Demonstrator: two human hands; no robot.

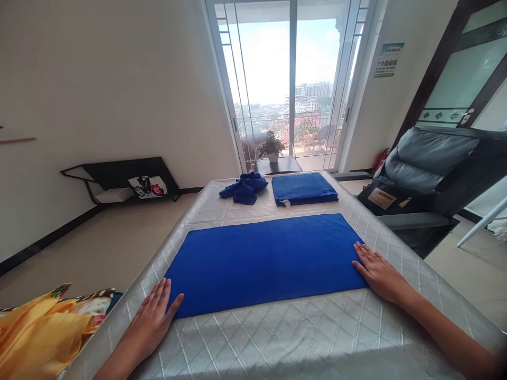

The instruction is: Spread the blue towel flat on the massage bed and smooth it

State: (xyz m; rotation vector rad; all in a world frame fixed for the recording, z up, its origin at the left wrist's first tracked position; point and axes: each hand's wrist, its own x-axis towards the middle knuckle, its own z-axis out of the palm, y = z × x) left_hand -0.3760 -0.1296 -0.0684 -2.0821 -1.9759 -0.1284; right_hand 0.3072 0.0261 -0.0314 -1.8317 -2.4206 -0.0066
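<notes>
A large blue towel [261, 261] lies spread flat on a silver quilted table [277, 338]. My left hand [152, 319] rests flat and open at the towel's near left corner, thumb touching its edge. My right hand [378, 272] lies flat and open on the towel's near right corner. Neither hand holds anything. At the far end of the table sit a folded blue towel [304, 188] and a crumpled blue towel [244, 189].
A grey massage chair [428, 169] stands to the right. A potted plant [272, 146] sits on a small table by the glass balcony door. A black low shelf [119, 179] lines the left wall. Yellow patterned fabric [43, 332] lies at the lower left.
</notes>
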